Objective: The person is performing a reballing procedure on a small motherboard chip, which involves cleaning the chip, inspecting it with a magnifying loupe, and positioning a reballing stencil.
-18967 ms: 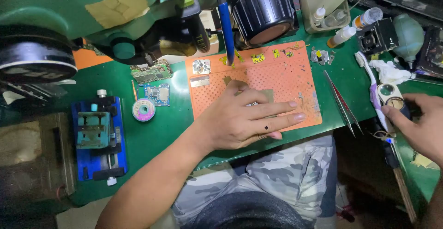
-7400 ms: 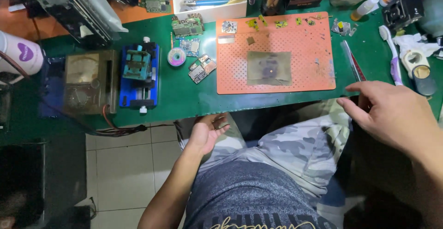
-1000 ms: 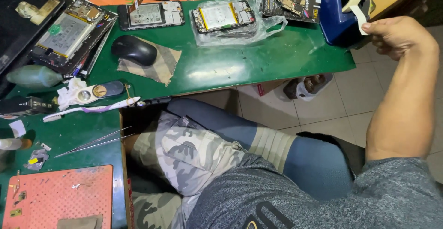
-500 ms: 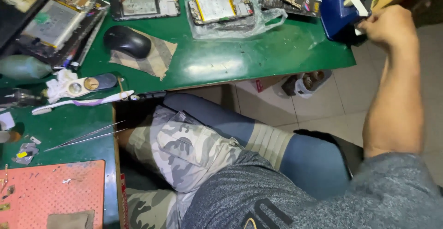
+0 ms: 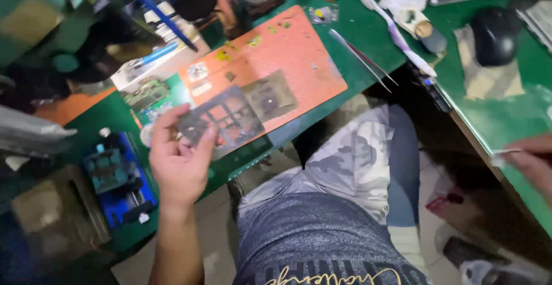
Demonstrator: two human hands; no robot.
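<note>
Over green bench (image 5: pixel 489 118), left hand (image 5: pixel 181 158) is pinching thin dark stencil sheet (image 5: pixel 221 121) w/ thumb & fingers above orange mat (image 5: pixel 287 49); right hand (image 5: pixel 532 161) is gripping small white strip (image 5: pixel 503 153) at frame edge.

No screen shows clearly on your bench. A small clear packet (image 5: pixel 322 14) lies on the green top just past the far corner of the orange mat (image 5: pixel 299 49), with yellowish bits inside. A tan, roughly square patch (image 5: pixel 29 19) is stuck on the green housing at the far left. A small white square label (image 5: pixel 198 71) sits on the mat's left end. Your right hand (image 5: pixel 532 161) pinches a thin white strip (image 5: pixel 506 151); whether it is a label is unclear.
</note>
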